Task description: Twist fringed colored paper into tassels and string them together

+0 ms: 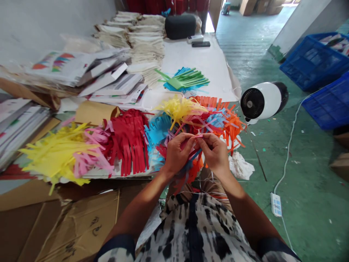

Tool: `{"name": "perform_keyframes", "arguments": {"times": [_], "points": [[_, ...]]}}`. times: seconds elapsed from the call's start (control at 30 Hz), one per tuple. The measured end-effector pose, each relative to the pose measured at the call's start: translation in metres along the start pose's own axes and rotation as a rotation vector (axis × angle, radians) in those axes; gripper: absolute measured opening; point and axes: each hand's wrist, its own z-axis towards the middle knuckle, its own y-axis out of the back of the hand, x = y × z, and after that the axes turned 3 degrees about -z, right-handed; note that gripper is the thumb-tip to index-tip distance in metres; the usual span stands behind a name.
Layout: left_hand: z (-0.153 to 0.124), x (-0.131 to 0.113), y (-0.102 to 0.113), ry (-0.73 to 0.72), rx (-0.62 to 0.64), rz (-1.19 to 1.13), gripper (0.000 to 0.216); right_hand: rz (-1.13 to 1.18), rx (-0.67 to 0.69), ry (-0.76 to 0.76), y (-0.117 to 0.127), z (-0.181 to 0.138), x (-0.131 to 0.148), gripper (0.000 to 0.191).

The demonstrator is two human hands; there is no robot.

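Observation:
My left hand (177,152) and my right hand (215,151) meet at the table's front edge, both pinching a small pink paper strip (199,136) between thumbs and fingertips. Beneath and around them lies a tangle of fringed paper: yellow fringe (181,110), blue fringe (158,127) and orange fringe (233,125). Left of my hands spread red fringe (131,140), pink fringe (94,145) and a yellow fringe pile (60,149). Green fringe (188,79) rests on blue fringe farther back. My fingers hide part of the strip.
Stacked white packets (109,82) and folded cream bundles (145,43) fill the table's left and back. A black phone (201,44) lies near a dark cylinder (180,26). To the right stand a white fan (264,100), blue crates (313,60) and a power strip (276,204). Cardboard (84,222) sits below left.

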Motion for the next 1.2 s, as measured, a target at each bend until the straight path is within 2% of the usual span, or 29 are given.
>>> {"name": "perform_keyframes", "arguments": {"times": [0.37,0.47,0.63,0.83,1.0,1.2], "points": [[-0.002,-0.002,-0.004,-0.089,-0.132,0.109,0.015,-0.047,0.021,-0.021,-0.003,0.001,-0.002,0.035],[-0.001,-0.002,-0.001,-0.009,-0.097,0.001,0.018,-0.077,0.009,-0.022,-0.003,0.002,-0.001,0.034],[0.005,-0.008,0.008,0.227,0.062,-0.299,0.023,-0.081,0.015,-0.015,-0.001,0.004,0.000,0.030],[0.009,-0.009,0.011,0.375,0.109,-0.650,0.022,-0.071,0.027,0.006,0.000,0.005,0.003,0.028],[0.014,0.002,0.011,0.370,0.032,-0.616,0.023,-0.072,0.043,0.030,0.003,0.001,0.007,0.026],[0.014,-0.002,0.010,0.338,0.003,-0.540,0.026,-0.038,0.132,-0.002,0.001,0.002,0.005,0.032]]}}
